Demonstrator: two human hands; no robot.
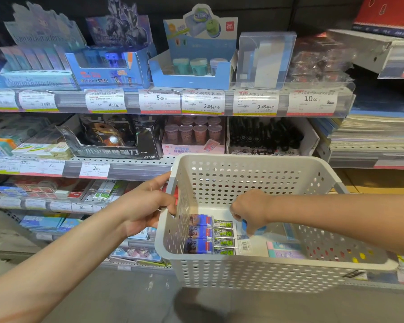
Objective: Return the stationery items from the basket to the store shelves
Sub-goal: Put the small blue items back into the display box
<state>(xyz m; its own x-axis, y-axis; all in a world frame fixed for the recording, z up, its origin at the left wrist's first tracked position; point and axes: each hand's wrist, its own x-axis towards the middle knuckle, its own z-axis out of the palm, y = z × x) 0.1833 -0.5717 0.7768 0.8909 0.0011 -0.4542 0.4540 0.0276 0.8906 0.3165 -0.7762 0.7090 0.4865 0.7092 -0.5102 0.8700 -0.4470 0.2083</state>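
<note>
The white perforated plastic basket [254, 271] hangs before the store shelves [168, 101], left hand [147, 206] clamped on its end wall. Inside it, the right hand [251, 212] pinches a small blue item [245, 226]; lift it straight up, clear of the blue-and-green packets [210, 234] beside it.

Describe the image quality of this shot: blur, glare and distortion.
Head view: wide-angle lens bows the shelf rails; top-left blue display boxes are soft; glare streaks the clear plastic price strip; the right hand in the white perforated plastic basket shows slight blur.
</note>
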